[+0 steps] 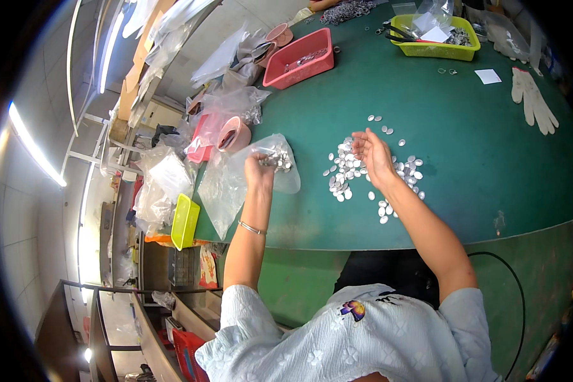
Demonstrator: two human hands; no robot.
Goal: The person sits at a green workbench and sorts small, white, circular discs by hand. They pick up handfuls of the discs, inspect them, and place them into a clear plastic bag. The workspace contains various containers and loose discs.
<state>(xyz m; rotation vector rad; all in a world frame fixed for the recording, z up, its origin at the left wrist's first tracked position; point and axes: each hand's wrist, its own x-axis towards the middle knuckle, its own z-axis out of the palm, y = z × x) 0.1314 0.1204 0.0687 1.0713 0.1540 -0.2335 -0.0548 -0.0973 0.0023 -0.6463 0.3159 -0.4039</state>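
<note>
On the green table, a clear plastic bag lies spread out with a cluster of small silvery pieces at its far right part. My left hand is on the bag next to that cluster, fingers closed on the plastic; its fingertips are partly hidden. Right of the bag, many flat silvery oval discs are spread in a loose heap. Over the heap is my right hand, open, fingers stretched and a little apart, nothing visibly held. Some discs lie beneath it and beside the wrist.
Beyond the bag stand a pink cup and a red-pink tray. A yellow-green basket holds metal pieces and pliers-like handles at the far right, near a white glove. Another yellow-green tray sits by the table's left edge.
</note>
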